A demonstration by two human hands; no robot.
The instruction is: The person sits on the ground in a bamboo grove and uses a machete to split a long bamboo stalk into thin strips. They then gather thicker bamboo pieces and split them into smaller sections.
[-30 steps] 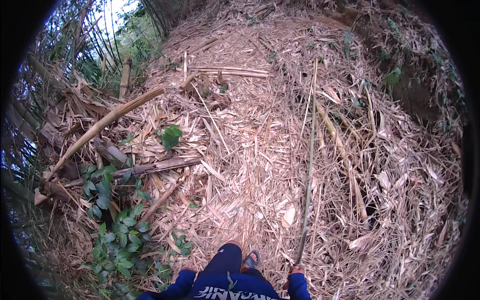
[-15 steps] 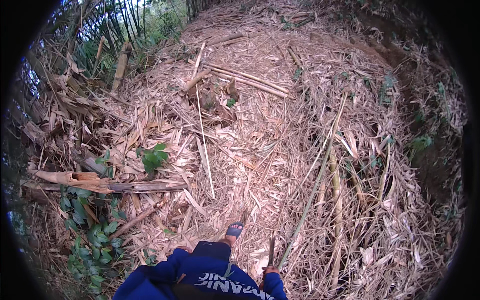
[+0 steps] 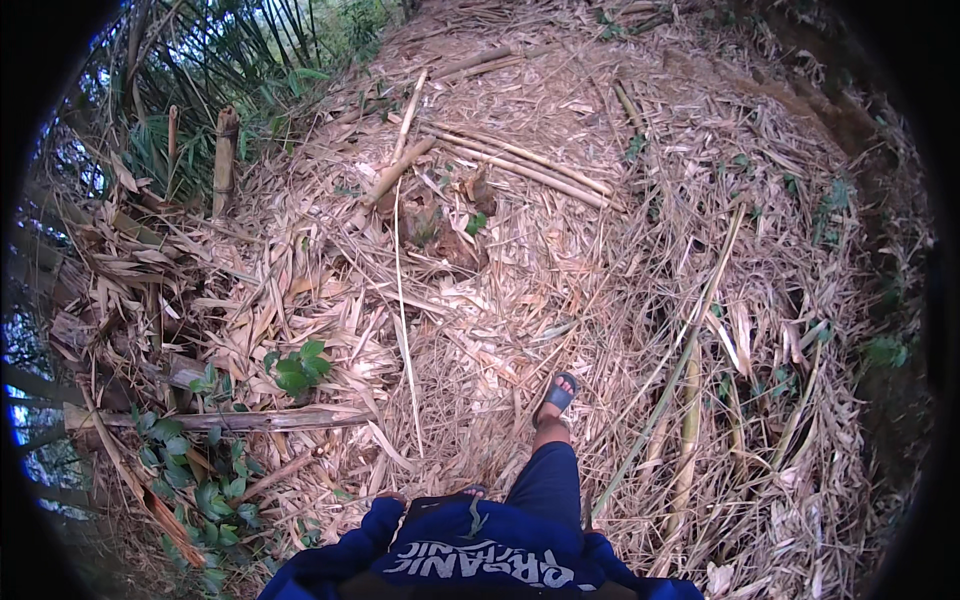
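Observation:
Neither of my hands shows; only my blue sleeves and blue top (image 3: 470, 555) fill the bottom edge. My leg in dark blue trousers (image 3: 548, 480) steps forward, with a foot in a grey sandal (image 3: 557, 395) on dry bamboo litter. A long thin bamboo pole (image 3: 668, 365) slants from the upper right down to my right side, and its lower end disappears beside my sleeve. Whether a hand holds it is hidden.
Dry bamboo leaves and sheaths cover the ground. Several cut bamboo poles (image 3: 520, 160) lie ahead, and a thin stalk (image 3: 403, 330) runs toward me. A split log (image 3: 230, 420) and green plants (image 3: 300, 365) lie left. Short bamboo stumps (image 3: 225, 150) stand at upper left.
The view has moved forward and turned left. My foot has stepped ahead. The hand seen gripping the pole a second ago has dropped out of the picture.

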